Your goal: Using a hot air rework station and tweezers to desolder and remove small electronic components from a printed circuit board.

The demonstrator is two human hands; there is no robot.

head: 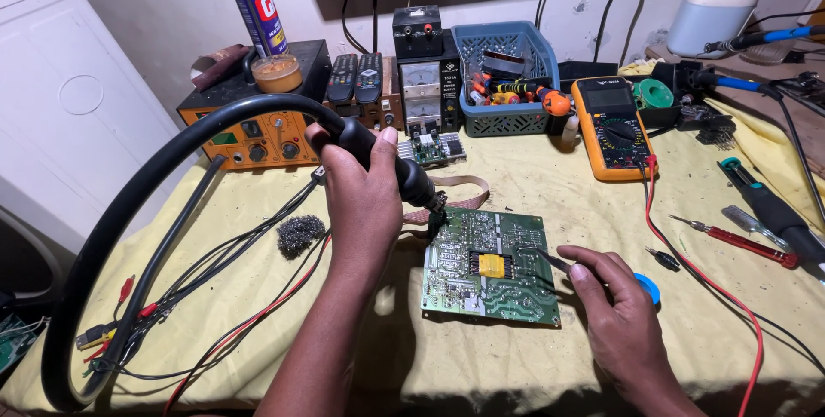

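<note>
Fingers [365, 178] of left hand [361, 202] wrapped tight round black hot-air handle [391, 163], nozzle tip down at top-left edge of green circuit board [490, 266] — board flat on yellow cloth [516, 357]. Right hand [614, 305] pinching thin dark tweezers [550, 260], tip touching board near yellow component [491, 266]. Blue disc [649, 286] just beside right hand.

A yellow-covered bench [516, 365] carries a green circuit board [487, 266], multimeter [608, 127], and steel wool [300, 234].
</note>
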